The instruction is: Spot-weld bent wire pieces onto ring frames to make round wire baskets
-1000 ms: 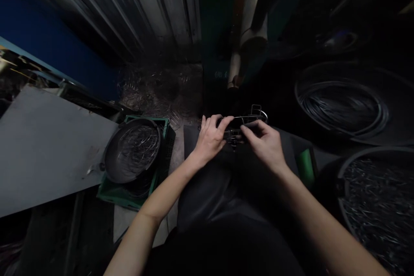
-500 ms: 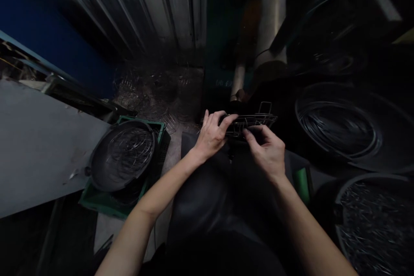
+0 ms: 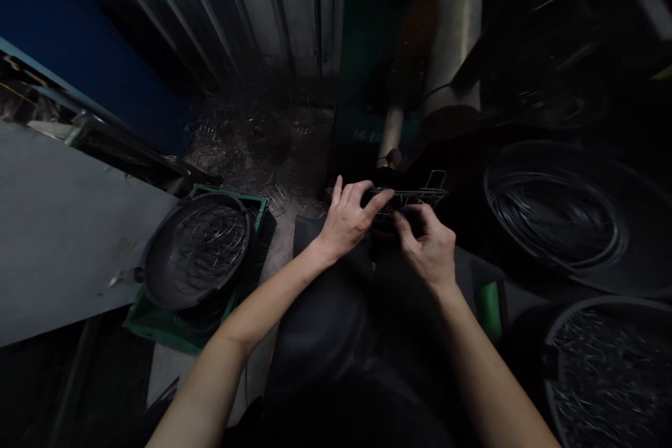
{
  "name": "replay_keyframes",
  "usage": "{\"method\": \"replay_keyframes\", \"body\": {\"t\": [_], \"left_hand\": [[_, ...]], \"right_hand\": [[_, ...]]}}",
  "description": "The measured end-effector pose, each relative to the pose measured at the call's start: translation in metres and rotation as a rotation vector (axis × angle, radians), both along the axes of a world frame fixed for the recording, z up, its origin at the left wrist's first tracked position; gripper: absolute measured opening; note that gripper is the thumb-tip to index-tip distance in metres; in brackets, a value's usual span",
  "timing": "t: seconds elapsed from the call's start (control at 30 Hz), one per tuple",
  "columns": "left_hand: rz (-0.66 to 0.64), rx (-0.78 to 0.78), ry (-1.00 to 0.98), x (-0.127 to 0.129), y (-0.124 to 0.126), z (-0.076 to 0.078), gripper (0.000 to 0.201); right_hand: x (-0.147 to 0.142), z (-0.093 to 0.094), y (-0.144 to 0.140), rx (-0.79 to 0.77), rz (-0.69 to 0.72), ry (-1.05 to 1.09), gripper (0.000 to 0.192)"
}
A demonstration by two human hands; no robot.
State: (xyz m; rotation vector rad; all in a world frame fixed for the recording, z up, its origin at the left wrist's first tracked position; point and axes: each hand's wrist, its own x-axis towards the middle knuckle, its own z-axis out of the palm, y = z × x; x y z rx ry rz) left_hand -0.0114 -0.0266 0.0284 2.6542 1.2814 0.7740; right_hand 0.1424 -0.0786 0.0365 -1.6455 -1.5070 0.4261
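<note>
A small wire basket (image 3: 420, 194) with a rectangular wire loop at its right end is held level in front of me, below a metal rod. My left hand (image 3: 349, 217) grips its near left side, thumb and fingers closed over the top wires. At the near side of the basket, my right hand (image 3: 430, 241) is pinched, thumb against fingers. Whether a small wire piece sits in that pinch is too dark to make out. The basket's left part is mostly hidden behind my left hand.
Left stands a green crate (image 3: 157, 322) bearing a black basin (image 3: 162, 273) of wire rings. On the right are a tub with wire hoops (image 3: 551, 217) and a bucket of short wire pieces (image 3: 614, 371). A thick metal cylinder (image 3: 456, 35) hangs ahead; wire scraps (image 3: 236, 147) litter the floor.
My right hand has shifted slightly left and down along the basket. The basket is tipped a little, showing less of its side. The view has turned slightly.
</note>
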Motion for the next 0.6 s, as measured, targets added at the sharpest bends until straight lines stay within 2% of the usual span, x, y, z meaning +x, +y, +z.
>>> {"method": "replay_keyframes", "body": {"t": [0.17,0.3,0.6], "left_hand": [[0.029,0.074,0.006,0.001,0.004,-0.006,0.041],[0.047,0.186,0.025,0.002,0.008,-0.010,0.043],[0.040,0.314,-0.050,0.006,0.017,-0.019,0.041]], "right_hand": [[0.000,-0.005,0.008,0.052,0.017,-0.049,0.028],[0.000,-0.009,0.014,0.166,0.019,-0.088,0.025],[0.004,-0.019,0.023,0.302,0.009,-0.143,0.023]]}}
